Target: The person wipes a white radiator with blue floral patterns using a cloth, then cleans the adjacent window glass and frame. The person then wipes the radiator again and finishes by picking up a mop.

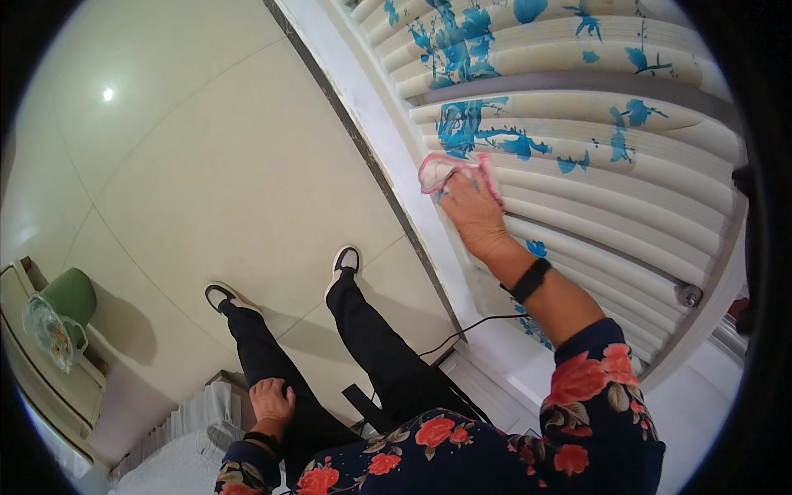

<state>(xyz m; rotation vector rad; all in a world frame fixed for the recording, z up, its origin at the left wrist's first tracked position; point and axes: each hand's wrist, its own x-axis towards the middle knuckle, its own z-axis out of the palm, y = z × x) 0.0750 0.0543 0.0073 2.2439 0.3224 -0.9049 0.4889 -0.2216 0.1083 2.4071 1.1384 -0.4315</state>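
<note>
The right hand's grip clasps a pink-edged cloth at the left edge of the slatted panel. The left hand's grip, loosely spread, rests on black trousers.

- Cloth: one, white with pink edging; soft, crumpled and bunched, its pink-edged folds spread to either side; lies against the slatted panel at its left edge, just below a blue plant motif.
- Slatted panel: one, white; rounded ridges run from left edge to right edge, looking bowed; blue branch and blossom decoration covers parts of the upper and middle ridges, with smaller blue patches toward the lower left corner; round metallic fitting near the right edge.
</note>
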